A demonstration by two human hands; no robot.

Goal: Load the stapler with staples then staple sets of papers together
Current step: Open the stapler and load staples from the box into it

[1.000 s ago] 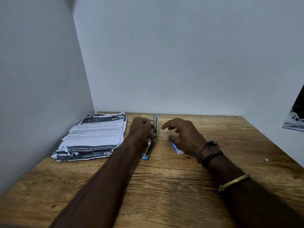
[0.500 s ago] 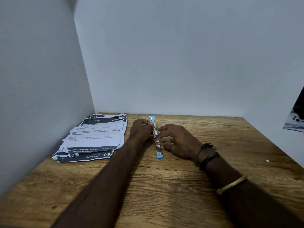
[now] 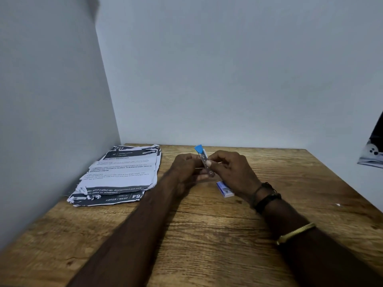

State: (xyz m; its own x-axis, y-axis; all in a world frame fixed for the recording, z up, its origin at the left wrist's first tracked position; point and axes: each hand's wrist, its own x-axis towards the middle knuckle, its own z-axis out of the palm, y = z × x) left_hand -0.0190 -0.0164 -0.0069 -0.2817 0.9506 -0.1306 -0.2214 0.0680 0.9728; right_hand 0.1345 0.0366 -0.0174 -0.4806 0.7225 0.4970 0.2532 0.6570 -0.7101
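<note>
A small metal stapler [image 3: 204, 158] with a blue end is held up off the wooden table [image 3: 207, 235], its blue end tilted away from me. My left hand [image 3: 184, 168] grips it from the left and my right hand [image 3: 232, 170] pinches it from the right. A small blue-and-white staple box [image 3: 224, 189] lies on the table just under my right hand. A stack of printed papers [image 3: 122, 172] with torn edges lies at the far left of the table.
Grey walls close the table in at the left and the back. A dark printed object [image 3: 372, 154] hangs at the right edge of view. A tiny white speck [image 3: 338, 204] lies on the table's right side.
The stapler has risen off the table into both hands. My right hand moved left off the staple box, which shows again.
</note>
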